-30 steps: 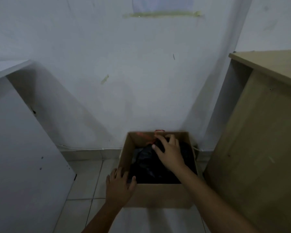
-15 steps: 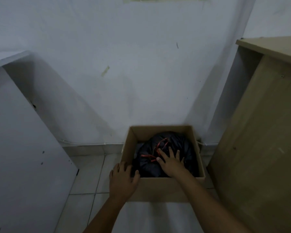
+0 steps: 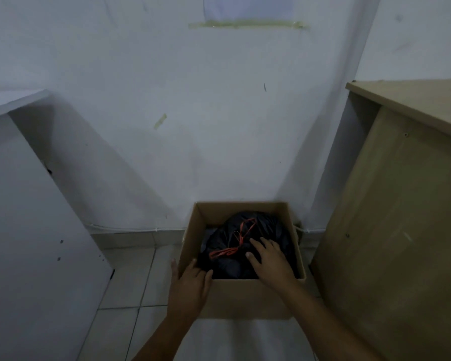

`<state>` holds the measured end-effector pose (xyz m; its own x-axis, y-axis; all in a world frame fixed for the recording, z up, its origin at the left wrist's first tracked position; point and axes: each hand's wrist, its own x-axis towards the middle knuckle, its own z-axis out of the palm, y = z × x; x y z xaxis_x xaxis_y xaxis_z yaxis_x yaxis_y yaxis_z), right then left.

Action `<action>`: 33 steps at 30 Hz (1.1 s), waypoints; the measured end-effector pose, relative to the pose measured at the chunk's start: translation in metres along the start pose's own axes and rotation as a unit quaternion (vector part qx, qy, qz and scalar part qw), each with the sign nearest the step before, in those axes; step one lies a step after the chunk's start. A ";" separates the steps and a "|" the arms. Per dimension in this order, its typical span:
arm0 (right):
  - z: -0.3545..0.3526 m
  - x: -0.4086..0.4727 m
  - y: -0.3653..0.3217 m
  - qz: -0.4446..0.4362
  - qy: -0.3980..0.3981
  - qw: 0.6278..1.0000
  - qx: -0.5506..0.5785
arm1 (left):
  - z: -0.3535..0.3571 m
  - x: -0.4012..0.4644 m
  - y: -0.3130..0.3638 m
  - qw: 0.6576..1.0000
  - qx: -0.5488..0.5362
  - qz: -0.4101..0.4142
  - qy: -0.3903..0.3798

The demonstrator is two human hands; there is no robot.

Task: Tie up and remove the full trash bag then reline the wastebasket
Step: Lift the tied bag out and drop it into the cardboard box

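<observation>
A cardboard box (image 3: 245,295) served as the wastebasket, sitting on the pale tiled floor (image 3: 130,282) against the white wall (image 3: 193,126). It stood between a white panel (image 3: 24,230) on one side and a light wooden cabinet (image 3: 401,230) on the other, just beside the cabinet.

Inside the box lay a black trash bag (image 3: 227,259), bunched and filling most of the opening. Its red drawstring (image 3: 235,243) trailed in 2 loops across the top of the plastic, 1 toward the far wall of the box and 1 toward the left.

The person's left hand (image 3: 189,287) gripped the near left corner of the box, the thumb hooked over the rim on the inside and the fingers wrapped around the outside of the cardboard. The right hand (image 3: 271,259) rested flat on the bag with its fingers spread and extended, palm down, holding nothing; its fingertips lay just beside the drawstring, though I could not tell whether they touched it.

A strip of yellowish tape (image 3: 248,23) ran across the wall high above the box, under a pale sheet (image 3: 248,6).
</observation>
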<state>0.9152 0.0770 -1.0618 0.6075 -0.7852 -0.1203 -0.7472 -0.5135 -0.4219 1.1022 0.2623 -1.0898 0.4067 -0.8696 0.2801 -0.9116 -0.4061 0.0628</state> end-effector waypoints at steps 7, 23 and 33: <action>0.004 -0.005 0.003 -0.006 0.009 1.000 0.010 | -0.005 -0.005 -0.004 0.999 -0.028 0.029 -0.018; -0.211 -0.028 -0.067 -0.057 0.112 0.978 -0.169 | -0.231 0.123 0.049 0.997 0.001 0.056 -0.048; -0.436 -0.081 -0.117 -0.061 0.115 0.968 -0.213 | -0.442 0.187 0.091 0.994 0.026 0.107 -0.015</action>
<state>0.8361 0.0493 -0.6112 0.6594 -0.7403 0.1310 -0.7463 -0.6656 -0.0046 1.0688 0.1871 -0.6088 0.2057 -0.9455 0.2524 -0.9735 -0.2240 -0.0455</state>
